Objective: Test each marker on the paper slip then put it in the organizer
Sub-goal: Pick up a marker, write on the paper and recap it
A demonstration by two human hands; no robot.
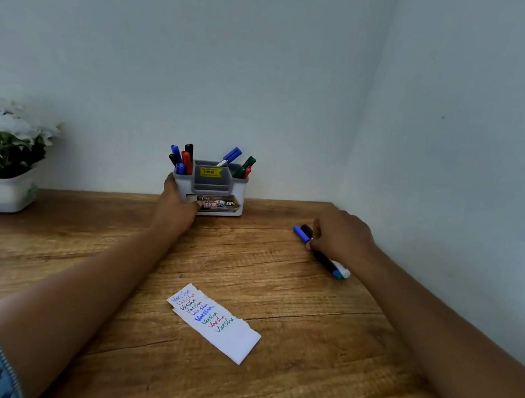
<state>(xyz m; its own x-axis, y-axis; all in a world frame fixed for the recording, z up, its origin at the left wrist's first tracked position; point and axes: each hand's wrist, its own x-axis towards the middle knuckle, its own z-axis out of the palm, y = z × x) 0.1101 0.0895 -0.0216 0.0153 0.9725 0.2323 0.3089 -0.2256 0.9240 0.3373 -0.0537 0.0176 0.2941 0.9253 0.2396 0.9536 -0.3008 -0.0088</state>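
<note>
A grey and white organizer [234, 189] stands at the back of the wooden table against the wall, with several blue, black, red and green markers standing in it. My left hand [177, 200] grips its left side and lower front. My right hand [341, 235] rests on two loose markers lying at the right, one with a blue cap [301, 233] and one with a black cap [307, 230], fingertips on their barrels. A torn white paper slip [225, 333] lies in the middle front, covered with several coloured handwritten test words.
A white pot with white flowers [5, 158] stands at the far left of the wooden table [319, 364]. Walls close the table at the back and the right, forming a corner behind the organizer.
</note>
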